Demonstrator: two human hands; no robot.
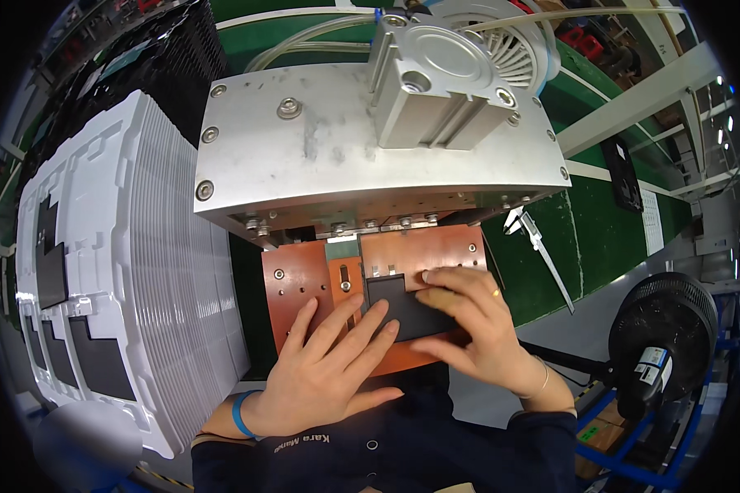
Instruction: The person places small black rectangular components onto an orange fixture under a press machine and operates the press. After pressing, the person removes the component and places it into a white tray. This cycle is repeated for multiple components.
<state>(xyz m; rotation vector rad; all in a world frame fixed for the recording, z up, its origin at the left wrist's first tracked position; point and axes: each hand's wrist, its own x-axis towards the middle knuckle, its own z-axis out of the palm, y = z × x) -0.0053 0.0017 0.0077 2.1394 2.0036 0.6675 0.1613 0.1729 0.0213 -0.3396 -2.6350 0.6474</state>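
A dark grey-black flat panel (403, 313) with a stepped outline lies on the orange fixture plate (298, 271), below the front of a silver metal press (321, 156). My left hand (329, 366) is spread, palm down, its fingertips resting at the panel's left and near edges. From the right, my right hand (473, 324) spans the panel's right part. Its bent fingers touch the far side and its thumb lies by the near edge, partly hiding the panel there.
White stacked plastic trays (168, 246) stand at left, with similar dark pieces (99, 357) in the top one. A metal caliper (543, 251) lies on the green table (588, 238) at right. A black fan (662, 337) stands at lower right. An air cylinder (444, 90) tops the press.
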